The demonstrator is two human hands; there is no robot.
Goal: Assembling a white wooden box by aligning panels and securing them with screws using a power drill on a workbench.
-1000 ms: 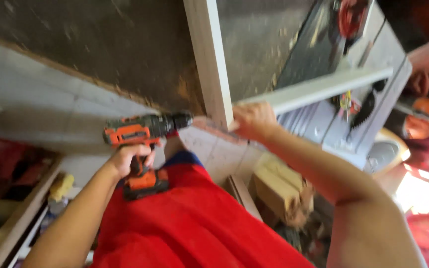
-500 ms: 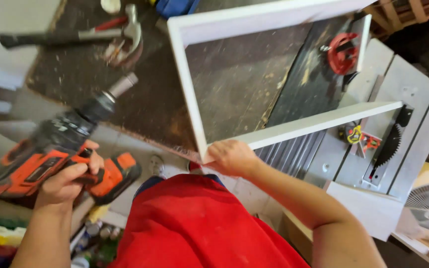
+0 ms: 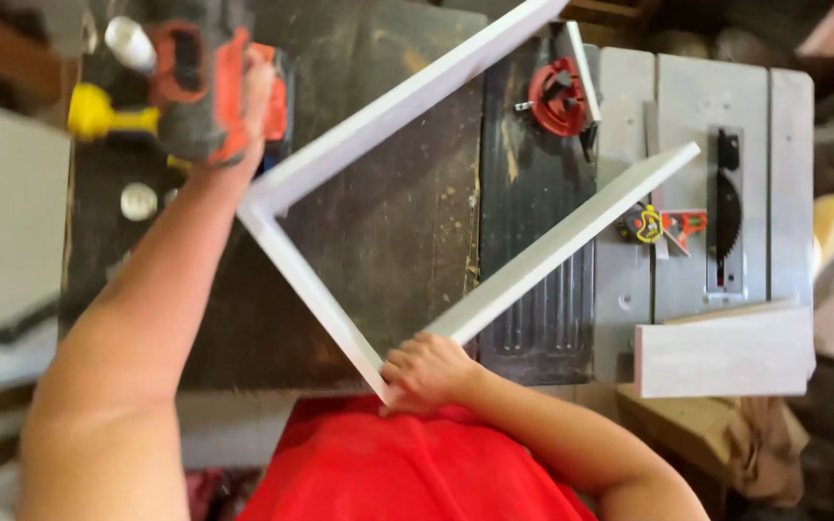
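A white wooden frame (image 3: 313, 285) of three joined strips lies on a dark, worn workbench (image 3: 393, 227). My right hand (image 3: 427, 371) grips the frame's near corner, where two strips meet, just above my red shirt. My left hand (image 3: 257, 95) is shut on an orange and black cordless drill (image 3: 200, 82), held at the frame's far left corner. The drill's tip is hidden behind its body and blurred.
A grey table saw (image 3: 721, 217) with its blade slot stands on the right, with a red round tool (image 3: 557, 96) and a yellow-red square (image 3: 656, 224) on it. A loose white board (image 3: 726, 352) lies at its near edge. A yellow-handled tool (image 3: 98, 111) lies at the far left.
My left hand has carried the drill from beside my body up to the frame's far left corner. My right hand stays on the near corner. The view has swung over the bench.
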